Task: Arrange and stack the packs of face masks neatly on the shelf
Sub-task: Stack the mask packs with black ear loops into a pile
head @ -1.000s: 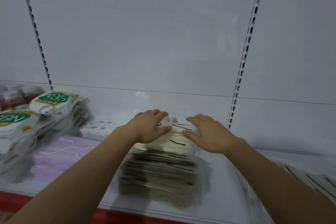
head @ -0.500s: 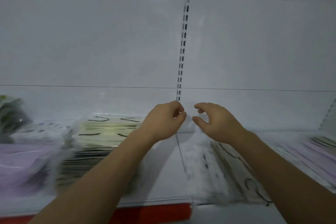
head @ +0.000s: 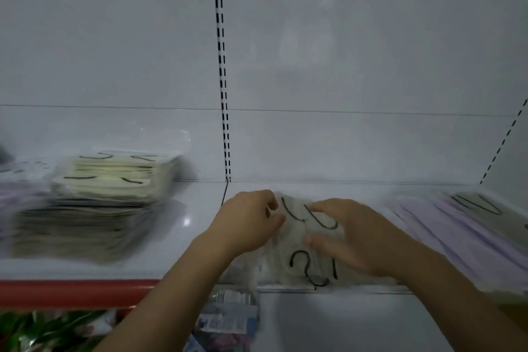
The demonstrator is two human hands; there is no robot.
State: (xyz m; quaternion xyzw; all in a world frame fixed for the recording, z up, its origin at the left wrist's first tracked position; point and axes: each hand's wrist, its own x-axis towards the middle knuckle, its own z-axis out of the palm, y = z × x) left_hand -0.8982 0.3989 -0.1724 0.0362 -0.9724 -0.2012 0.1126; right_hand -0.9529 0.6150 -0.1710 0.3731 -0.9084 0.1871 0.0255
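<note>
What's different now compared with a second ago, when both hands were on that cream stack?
Both hands left the cream stack and moved right. The left hand and right hand now touch loose white packs near the shelf's front edge; the grip is blurred. The stack stayed put; the view swung right.

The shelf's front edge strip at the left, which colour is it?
Red, seen in the head view.

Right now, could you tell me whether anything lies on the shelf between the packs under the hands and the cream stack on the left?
Nothing visible: only bare white shelf separates the clear-wrapped mask packs from the tall cream mask stack.
</note>
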